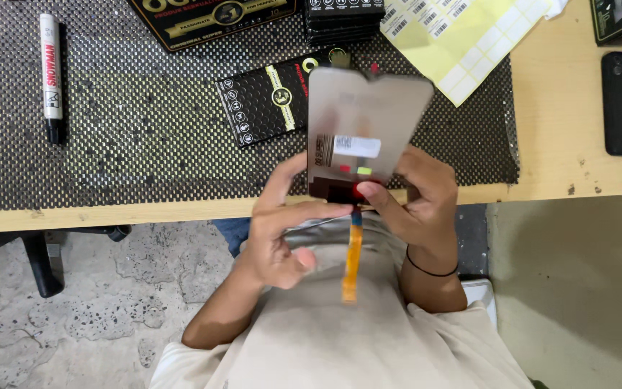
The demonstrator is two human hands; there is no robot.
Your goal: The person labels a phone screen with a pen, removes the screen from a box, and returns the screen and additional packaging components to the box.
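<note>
Holding a phone display panel (363,126) above the desk (556,173) edge, the left hand (282,230) and right hand (415,202) each keep a closed grip on its lower end. It looks thin, light, fragile; its edges seem safest, away from the dangling orange ribbon cable (353,259).

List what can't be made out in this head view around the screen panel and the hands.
- Screen panel: only its back shows; the front faces away.
- Panel's lower edge: covered by left hand and right hand fingers.
- Black box: cut off by top edge.
- Label sheet: print too small.
- Chair base: partly hidden under the table.
</note>
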